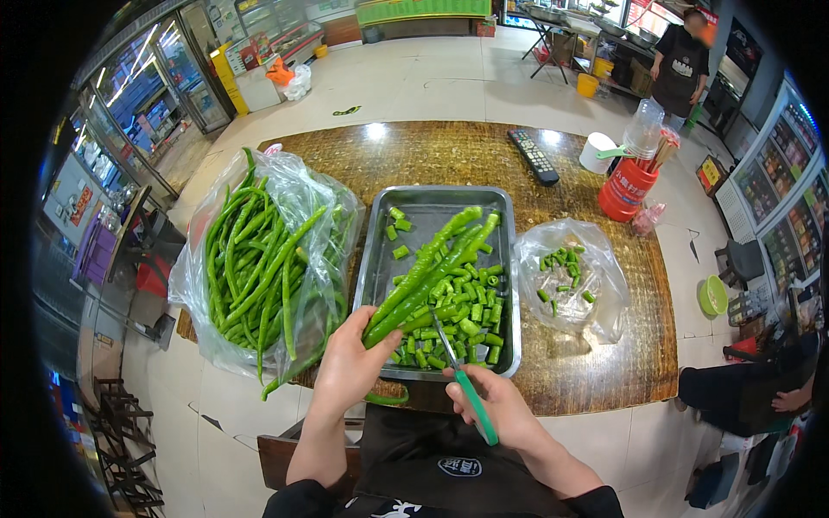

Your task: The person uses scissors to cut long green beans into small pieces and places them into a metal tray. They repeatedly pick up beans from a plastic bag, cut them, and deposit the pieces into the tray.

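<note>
My left hand (355, 366) grips several long green chili peppers (421, 278), which slant up and right over a rectangular metal tray (511, 311). Green-handled scissors (475, 406) are in my right hand (495, 405), their blades over the tray beside the held peppers. Cut green pepper pieces (476, 311) cover much of the tray's lower right, with a few at its upper left. Left of the tray lies an open clear plastic bag (350, 194) full of whole long green peppers (259, 259). On the right, another clear bag (605, 311) holds short green pieces (563, 262).
The wooden table (414, 152) bears a black remote control (533, 157), a white cup (597, 153) and a red container of sticks (628, 188). A person (680, 65) stands at the back right; another person's hand (791, 400) shows at the right. A wooden chair (275, 460) stands near my left forearm.
</note>
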Motion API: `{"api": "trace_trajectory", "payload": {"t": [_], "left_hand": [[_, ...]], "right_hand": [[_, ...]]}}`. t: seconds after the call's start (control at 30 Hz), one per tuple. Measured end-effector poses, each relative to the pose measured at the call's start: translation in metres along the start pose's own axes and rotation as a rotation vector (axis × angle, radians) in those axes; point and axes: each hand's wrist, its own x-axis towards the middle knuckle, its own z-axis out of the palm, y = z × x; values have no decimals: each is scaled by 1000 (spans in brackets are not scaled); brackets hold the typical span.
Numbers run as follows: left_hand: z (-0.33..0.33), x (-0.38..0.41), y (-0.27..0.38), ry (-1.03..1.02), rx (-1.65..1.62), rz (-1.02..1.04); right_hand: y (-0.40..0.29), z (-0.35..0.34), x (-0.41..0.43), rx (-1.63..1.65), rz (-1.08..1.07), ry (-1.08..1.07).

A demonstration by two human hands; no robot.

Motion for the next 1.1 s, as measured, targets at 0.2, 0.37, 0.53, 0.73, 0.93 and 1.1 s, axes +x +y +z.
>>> {"api": "trace_trajectory", "payload": {"t": [0.2, 0.37, 0.53, 0.73, 0.93, 1.1], "left_hand": [[-12, -10, -18, 88, -90, -115], [-10, -9, -7, 150, -142, -140], [-4, -6, 0, 130, -95, -107], [6, -6, -3, 143, -108, -48], [7, -5, 3, 129, -51, -66], [7, -5, -4, 128, -81, -78]], "right_hand": [[-5, 2, -2, 11, 21, 44], [6, 4, -5, 4, -96, -15], [8, 7, 2, -67, -55, -73], [3, 11, 5, -26, -83, -42], [-2, 10, 4, -46, -26, -28], [-1, 8, 4, -62, -14, 20]]}}
